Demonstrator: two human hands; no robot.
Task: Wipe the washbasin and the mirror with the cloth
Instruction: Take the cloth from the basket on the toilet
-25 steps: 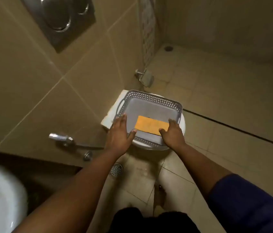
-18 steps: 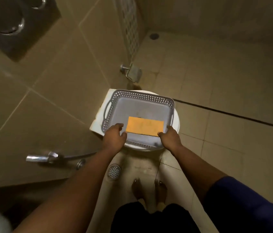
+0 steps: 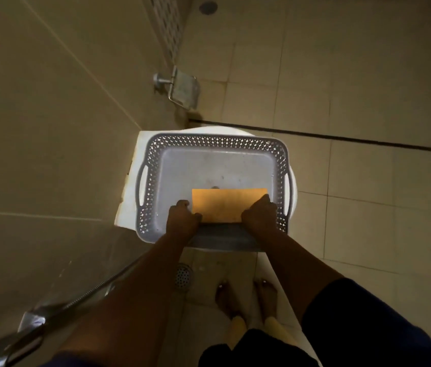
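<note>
A grey plastic basket [image 3: 153, 165] with perforated walls and 2 slot handles sits on a closed white toilet lid [image 3: 129, 205], seen from above. Inside it, toward the near right of its floor, lies a flat orange cloth [image 3: 225, 203], folded into a rectangle. The left hand [image 3: 182, 221] is curled at the cloth's near-left corner, with its fingers bent down onto the edge; the right hand [image 3: 259, 215] is curled the same way at the near-right corner. Both hands touch the cloth, but whether they have it pinched or only press on it cannot be told. Both forearms reach in over the basket's near wall. On the left wall, beyond the toilet, a metal paper holder [image 3: 182, 88] hangs empty. A round floor drain [image 3: 182, 276] lies just near of the toilet, beside 2 bare feet [image 3: 246, 298]. At the near left a metal hose [image 3: 97, 287] runs to a spray head [image 3: 29, 324]. Neither washbasin nor mirror is in view.
</note>
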